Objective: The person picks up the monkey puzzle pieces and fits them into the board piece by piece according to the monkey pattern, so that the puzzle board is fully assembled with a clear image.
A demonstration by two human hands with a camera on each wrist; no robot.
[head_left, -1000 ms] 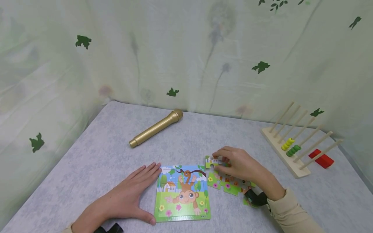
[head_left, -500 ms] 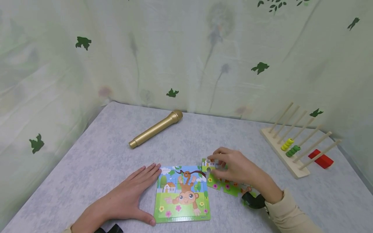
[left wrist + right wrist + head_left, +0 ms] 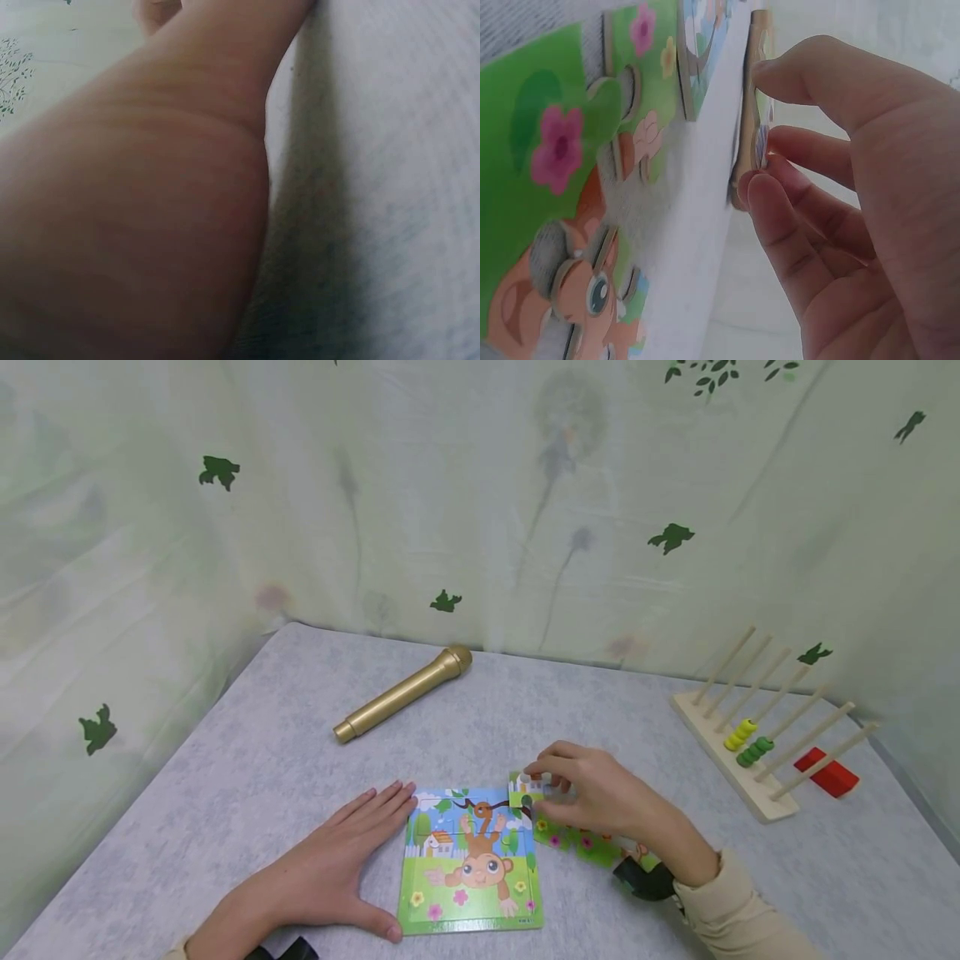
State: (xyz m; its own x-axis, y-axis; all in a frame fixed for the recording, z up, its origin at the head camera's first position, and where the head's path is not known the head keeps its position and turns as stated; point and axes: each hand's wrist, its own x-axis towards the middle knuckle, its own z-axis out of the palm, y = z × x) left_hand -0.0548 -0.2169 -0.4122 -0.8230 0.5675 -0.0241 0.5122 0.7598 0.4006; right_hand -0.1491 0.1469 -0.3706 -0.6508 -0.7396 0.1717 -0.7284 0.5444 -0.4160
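Note:
A square monkey jigsaw board (image 3: pixel 468 897) lies flat on the table. My left hand (image 3: pixel 322 868) rests beside it with fingers spread and straight, fingertips and thumb tip right at its left edge. Between thumb and fingers, my right hand (image 3: pixel 607 802) pinches a small puzzle piece (image 3: pixel 516 787) with a fence pattern, which overlaps the board's top right corner in the head view. The right wrist view shows this puzzle piece (image 3: pixel 762 142) edge-on. Loose puzzle pieces (image 3: pixel 591 846) lie right of the board, partly hidden under the right hand. Only forearm and skin fill most of the left wrist view.
A gold toy microphone (image 3: pixel 401 695) lies farther back on the grey table. To the right stands a wooden bead rack (image 3: pixel 761 797) with upright pegs, carrying yellow beads (image 3: pixel 740 735) and green beads (image 3: pixel 755 752). Behind it is a red block (image 3: pixel 828 774). A patterned curtain (image 3: pixel 480 510) hangs behind.
My right hand has moved left with the puzzle piece, from above the loose pieces to the board's top right corner. The left hand has stayed in place.

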